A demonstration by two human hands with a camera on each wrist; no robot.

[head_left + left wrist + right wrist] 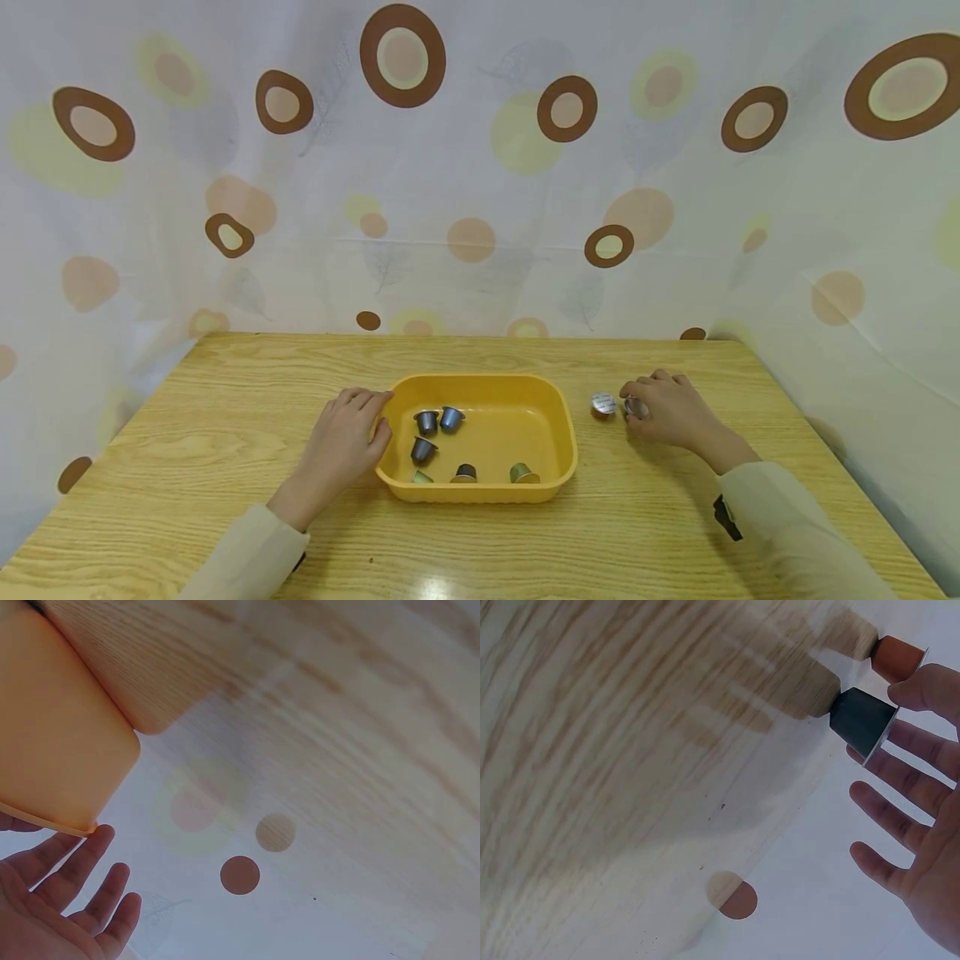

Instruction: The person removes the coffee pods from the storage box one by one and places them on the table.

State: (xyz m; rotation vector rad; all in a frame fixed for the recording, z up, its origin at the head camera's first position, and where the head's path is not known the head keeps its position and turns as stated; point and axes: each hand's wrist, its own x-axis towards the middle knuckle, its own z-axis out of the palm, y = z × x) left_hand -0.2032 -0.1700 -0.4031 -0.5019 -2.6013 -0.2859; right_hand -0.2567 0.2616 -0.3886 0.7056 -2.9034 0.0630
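Note:
The left hand (341,446) touches the left rim of the yellow tray (480,493); in the left wrist view its relaxed fingertips meet the tray rim (45,822). At the right, the right hand (671,417) has thumb and fingers at opposite edges of a capsule (637,407). The right wrist view shows this dark green capsule (861,724) base down on the table, with the right hand (922,780) pinching its lid edge. Just left of it in the head view stands another capsule (603,405) with a silver lid; its body is orange-brown (895,658) in the right wrist view.
Inside the tray lie several capsules: a blue one (452,419), dark ones (423,450) beside it, and black (466,472) and green (522,473) ones along the near wall. A patterned cloth (465,192) hangs behind the wooden table (225,417).

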